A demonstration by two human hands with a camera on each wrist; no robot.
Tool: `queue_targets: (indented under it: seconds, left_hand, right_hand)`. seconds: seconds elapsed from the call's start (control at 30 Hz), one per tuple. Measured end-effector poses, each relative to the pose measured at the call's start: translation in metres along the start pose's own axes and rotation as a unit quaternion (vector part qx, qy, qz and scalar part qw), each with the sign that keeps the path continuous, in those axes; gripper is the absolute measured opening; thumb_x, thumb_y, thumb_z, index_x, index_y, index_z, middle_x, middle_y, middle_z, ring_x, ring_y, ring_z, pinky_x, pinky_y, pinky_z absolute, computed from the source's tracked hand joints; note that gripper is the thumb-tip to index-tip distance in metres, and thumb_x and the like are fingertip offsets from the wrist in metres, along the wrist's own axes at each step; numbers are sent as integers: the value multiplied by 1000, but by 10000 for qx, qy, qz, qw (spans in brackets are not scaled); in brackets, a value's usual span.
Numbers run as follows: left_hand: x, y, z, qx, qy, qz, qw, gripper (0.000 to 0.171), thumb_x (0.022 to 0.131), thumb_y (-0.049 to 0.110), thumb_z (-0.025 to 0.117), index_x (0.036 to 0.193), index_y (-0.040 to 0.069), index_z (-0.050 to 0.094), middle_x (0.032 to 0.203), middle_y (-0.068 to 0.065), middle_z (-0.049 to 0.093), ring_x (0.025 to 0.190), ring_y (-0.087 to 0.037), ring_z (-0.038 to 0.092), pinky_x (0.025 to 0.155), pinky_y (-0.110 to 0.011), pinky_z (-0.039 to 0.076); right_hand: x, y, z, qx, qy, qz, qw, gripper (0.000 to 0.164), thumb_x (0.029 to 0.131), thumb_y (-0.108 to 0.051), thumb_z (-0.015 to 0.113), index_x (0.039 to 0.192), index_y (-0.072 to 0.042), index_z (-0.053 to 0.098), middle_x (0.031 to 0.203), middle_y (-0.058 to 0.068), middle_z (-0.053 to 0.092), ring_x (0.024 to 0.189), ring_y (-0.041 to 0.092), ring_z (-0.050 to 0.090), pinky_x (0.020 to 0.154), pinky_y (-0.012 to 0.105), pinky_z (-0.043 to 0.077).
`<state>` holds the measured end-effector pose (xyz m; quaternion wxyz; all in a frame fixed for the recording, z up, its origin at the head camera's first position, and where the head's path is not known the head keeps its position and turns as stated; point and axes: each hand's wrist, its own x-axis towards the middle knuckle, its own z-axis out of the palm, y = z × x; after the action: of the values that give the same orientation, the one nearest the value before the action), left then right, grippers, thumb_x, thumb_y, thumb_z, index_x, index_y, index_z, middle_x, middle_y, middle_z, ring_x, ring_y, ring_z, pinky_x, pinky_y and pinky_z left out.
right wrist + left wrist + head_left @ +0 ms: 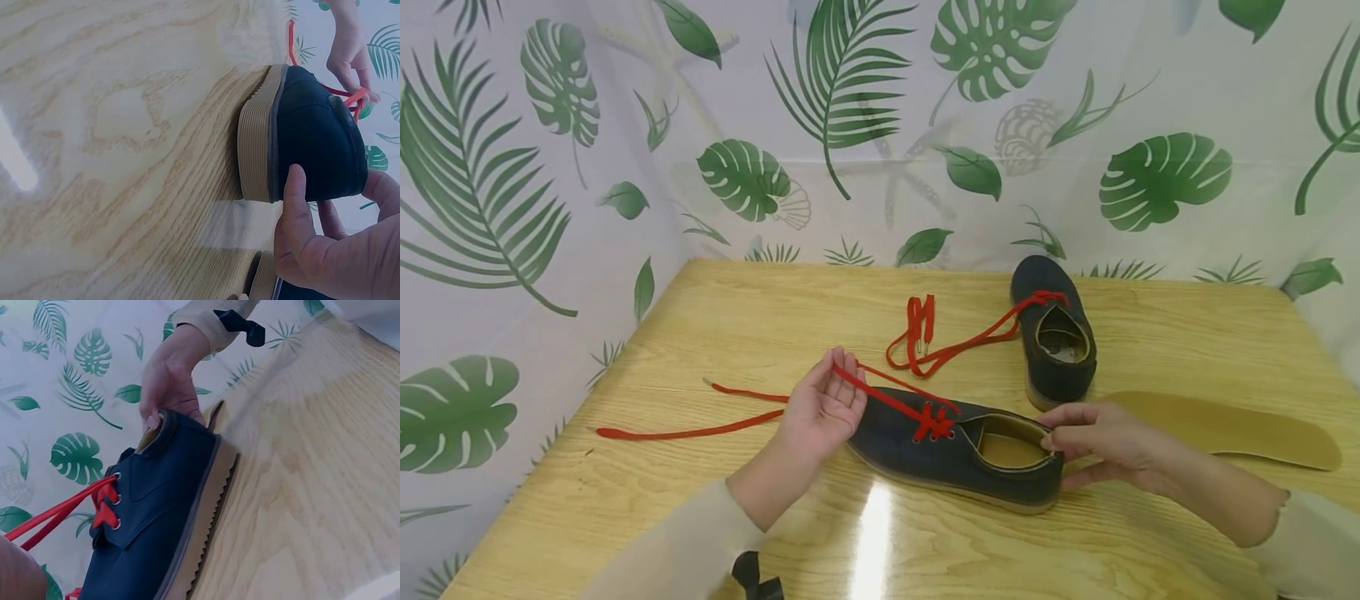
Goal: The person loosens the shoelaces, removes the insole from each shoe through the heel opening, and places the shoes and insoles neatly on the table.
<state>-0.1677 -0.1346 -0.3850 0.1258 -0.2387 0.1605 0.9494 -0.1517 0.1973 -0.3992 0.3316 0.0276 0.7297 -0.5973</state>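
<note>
A dark navy shoe (910,454) with a tan sole lies on the table, toe to the left. My left hand (823,408), palm turned up, holds the red shoelaces (880,393) above the toe; they run taut from the eyelets to its fingers. Their loose ends trail out to the left of the hand. At the heel, my right hand (1097,446) grips the back of the shoe, thumb at the collar. In the right wrist view the right fingers (297,200) press on the heel's outside.
Behind stands a second navy shoe (1054,333), its red laces (970,340) spread to its left. A tan insole (1232,429) lies at the right on the wooden table (647,517). A leaf-patterned cloth (880,125) hangs behind the table.
</note>
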Motion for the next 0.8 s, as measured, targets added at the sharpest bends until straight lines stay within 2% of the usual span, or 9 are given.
queue_targets:
  seconds: [0.17,0.37,0.57,0.8]
  left_hand:
    - [0,14,-1,-312,-23,23,9995,14,91,17,65,83,8,73,77,-1,72,76,-10,69,83,-24,52]
    - [4,33,-4,-668,214,174,9974,10,88,15,67,86,7,72,79,-2,72,80,-11,68,86,-24,51]
    - [8,55,-10,-1131,452,315,9921,10,85,12,70,94,8,72,83,-2,73,84,-12,68,86,-26,52]
    - [9,84,-19,-1506,531,420,9863,11,86,12,69,96,9,72,86,-2,73,88,-10,68,88,-25,51]
  right_hand:
    - [0,0,0,-2,16,-8,10000,34,89,-11,56,121,-2,58,92,0,62,81,17,58,73,41,57]
    - [-1,0,-1,-46,11,15,10000,34,90,-11,56,122,-2,57,97,2,62,84,18,58,74,41,57]
    - [-1,0,-1,-88,-18,2,10000,37,91,-12,55,126,0,54,99,2,62,86,18,58,75,42,57]
    - [-1,0,-1,-80,-19,6,10000,37,90,-12,55,126,0,54,97,1,62,84,18,58,75,42,57]
